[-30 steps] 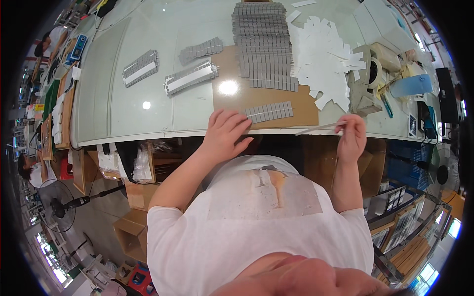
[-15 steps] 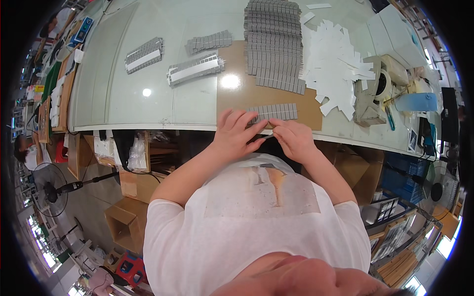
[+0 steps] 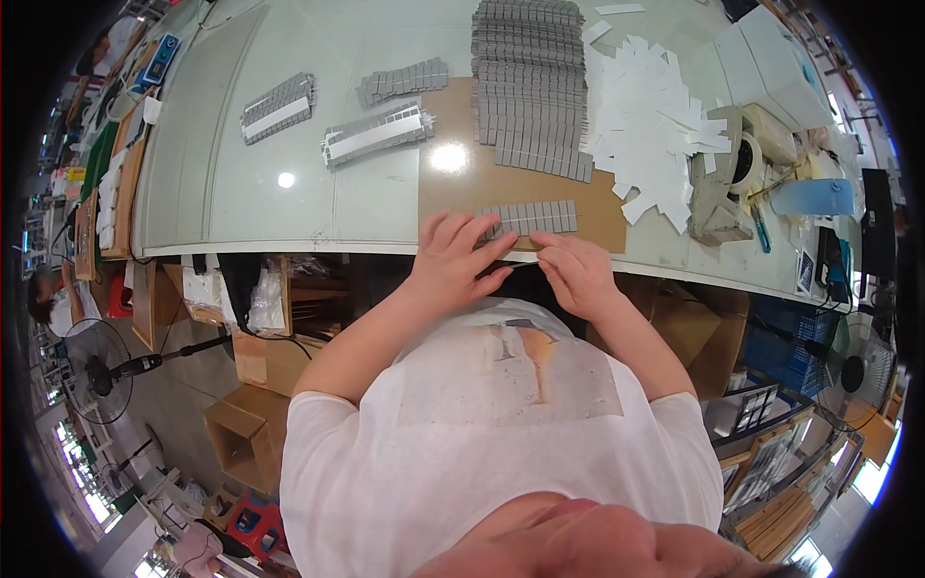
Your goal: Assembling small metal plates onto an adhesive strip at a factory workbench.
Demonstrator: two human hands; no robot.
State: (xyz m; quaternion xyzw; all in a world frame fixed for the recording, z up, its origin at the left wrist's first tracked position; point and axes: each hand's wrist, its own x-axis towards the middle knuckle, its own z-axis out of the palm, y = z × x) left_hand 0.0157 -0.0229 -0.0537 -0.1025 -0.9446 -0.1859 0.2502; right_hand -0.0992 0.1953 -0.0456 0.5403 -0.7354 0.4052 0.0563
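A grey strip of joined narrow segments (image 3: 540,218) lies on the brown board near the table's front edge. My left hand (image 3: 453,258) rests over its left end, fingers spread and thumb apart. At the strip's near side is my right hand (image 3: 581,276), its fingers bent and pressed together. A thin dark sliver shows between my left thumb and the right fingertips; what it is and how it is held are too small to tell. Behind them stands a long stack of similar grey strips (image 3: 528,91). Loose white paper strips (image 3: 647,135) lie heaped to its right.
Three small bundles of grey pieces, among them one with a white band (image 3: 376,135), lie at left on the glossy table. A tape dispenser (image 3: 725,183), a blue bottle (image 3: 814,198) and a white box (image 3: 766,72) crowd the right side. Cardboard boxes (image 3: 246,438) stand below.
The fingertips of both hands have drawn slightly apart at the strip's near edge, and the thin sliver shows less. The whole view has shifted a little; the grey strip stays on the board.
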